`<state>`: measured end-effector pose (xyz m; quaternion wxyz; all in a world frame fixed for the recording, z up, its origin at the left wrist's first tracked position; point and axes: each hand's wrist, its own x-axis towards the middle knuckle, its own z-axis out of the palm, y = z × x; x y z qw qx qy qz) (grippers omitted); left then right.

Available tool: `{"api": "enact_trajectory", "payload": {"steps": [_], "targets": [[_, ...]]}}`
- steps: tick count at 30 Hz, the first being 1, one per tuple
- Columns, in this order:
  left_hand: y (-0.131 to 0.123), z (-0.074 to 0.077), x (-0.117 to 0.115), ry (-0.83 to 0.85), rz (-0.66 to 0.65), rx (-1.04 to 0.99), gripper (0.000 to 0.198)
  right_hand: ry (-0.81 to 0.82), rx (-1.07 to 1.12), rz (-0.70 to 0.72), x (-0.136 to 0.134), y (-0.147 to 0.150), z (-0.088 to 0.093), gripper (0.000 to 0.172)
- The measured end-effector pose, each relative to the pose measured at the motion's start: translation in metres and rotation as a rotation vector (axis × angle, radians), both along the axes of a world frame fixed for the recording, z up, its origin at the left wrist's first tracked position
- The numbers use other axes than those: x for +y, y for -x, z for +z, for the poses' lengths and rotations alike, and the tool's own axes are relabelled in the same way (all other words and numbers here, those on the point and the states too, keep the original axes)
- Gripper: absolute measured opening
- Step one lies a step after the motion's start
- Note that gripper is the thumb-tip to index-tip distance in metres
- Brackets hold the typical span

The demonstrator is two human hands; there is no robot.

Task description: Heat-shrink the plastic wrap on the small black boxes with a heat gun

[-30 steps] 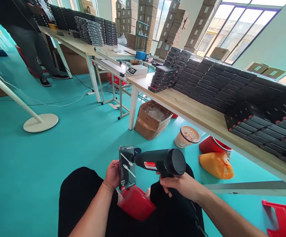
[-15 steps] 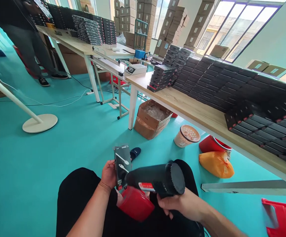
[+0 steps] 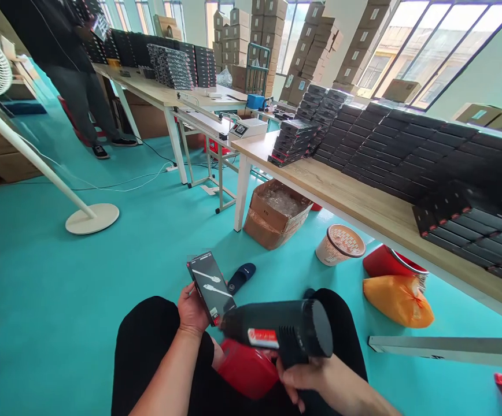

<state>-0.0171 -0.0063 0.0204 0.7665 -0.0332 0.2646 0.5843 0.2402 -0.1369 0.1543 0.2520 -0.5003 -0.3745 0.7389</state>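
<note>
My left hand (image 3: 192, 309) grips a small black product box (image 3: 210, 286) printed with a white cable, tilted to the left above my lap. My right hand (image 3: 316, 378) is closed round the handle of a black heat gun (image 3: 279, 330) with a red label. The gun's nozzle points left at the lower end of the box. A red object (image 3: 244, 367) sits between my knees, partly hidden under the gun.
A long wooden table (image 3: 355, 202) at right carries stacks of black boxes (image 3: 407, 150). Beneath it are an open cardboard box (image 3: 277, 214), a paper tub (image 3: 340, 247), a red bucket (image 3: 385, 263) and an orange bag (image 3: 398, 300). A fan stand (image 3: 91, 218) and a standing person (image 3: 71, 69) are at left.
The heat gun has dropped lower toward my lap. The box has tipped from upright to leaning left. The view has shifted slightly right.
</note>
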Motion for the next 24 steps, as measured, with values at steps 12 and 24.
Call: {"api": "enact_trajectory", "payload": {"steps": [12,24], "targets": [[0.004,-0.011,0.008,0.069,0.215,0.08,0.042,0.011,0.131,-0.089,0.003,0.0,-0.001,0.026],[0.003,-0.031,0.011,0.163,0.238,0.138,0.054,-0.127,0.086,-0.171,0.025,0.02,0.007,0.032]]}}
